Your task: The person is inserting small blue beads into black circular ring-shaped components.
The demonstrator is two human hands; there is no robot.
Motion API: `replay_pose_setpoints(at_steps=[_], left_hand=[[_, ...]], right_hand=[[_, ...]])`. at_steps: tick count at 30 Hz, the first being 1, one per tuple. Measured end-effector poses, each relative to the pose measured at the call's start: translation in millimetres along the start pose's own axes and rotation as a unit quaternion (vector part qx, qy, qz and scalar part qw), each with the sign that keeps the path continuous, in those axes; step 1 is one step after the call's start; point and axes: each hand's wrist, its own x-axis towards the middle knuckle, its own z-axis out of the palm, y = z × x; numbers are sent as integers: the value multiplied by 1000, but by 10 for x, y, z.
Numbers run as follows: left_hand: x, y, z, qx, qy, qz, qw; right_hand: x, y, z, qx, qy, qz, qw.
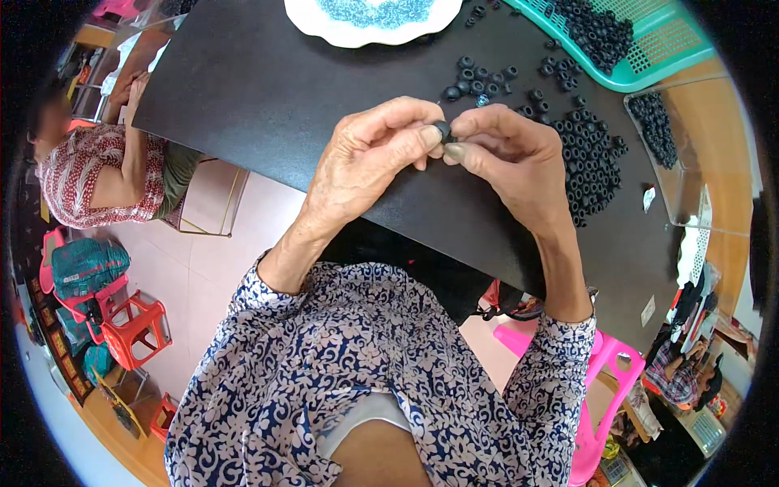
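Observation:
Over the dark table, my left hand (361,154) pinches a small, round black part (443,129) between thumb and fingers. My right hand (519,158) meets it from the other side, thumb and fingertips closed right beside the part. What the right fingertips hold, if anything, is too small to make out. Just beyond the hands lies a loose group of similar black parts (480,84) with a shiny blue piece (482,101) among them. To the right of my right hand, many black ring-shaped parts (586,158) stand packed together, their holes facing up.
A white scalloped plate (347,37) of small blue pieces stands at the far edge. At the far right are a green basket (649,79) of black parts and a clear tray (690,191) with more. A seated person (101,174) is at the left; a pink chair (604,390) stands near me.

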Motion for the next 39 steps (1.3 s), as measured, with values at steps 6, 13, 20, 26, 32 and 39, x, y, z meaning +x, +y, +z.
replay_pose_setpoints(at_steps=[6,13,20,26,32,39], left_hand=[[16,-40,-13,-80,16,-6,997],[1,-8,-3,-29,14,-7,999],[1,8,2,-1,10,-2,1000],[-8,-20,0,19,9,11,1000],[-14,-16,13,33,11,18,999],[-14,30,19,17,-12,-5,1000]], right_hand=[[14,52,22,50,8,-51,997],[9,35,26,41,13,-63,997],[13,58,3,33,-13,-85,996],[13,47,0,30,-8,-87,996],[11,37,-1,31,-20,-86,996],[18,23,-3,17,-25,-102,994]])
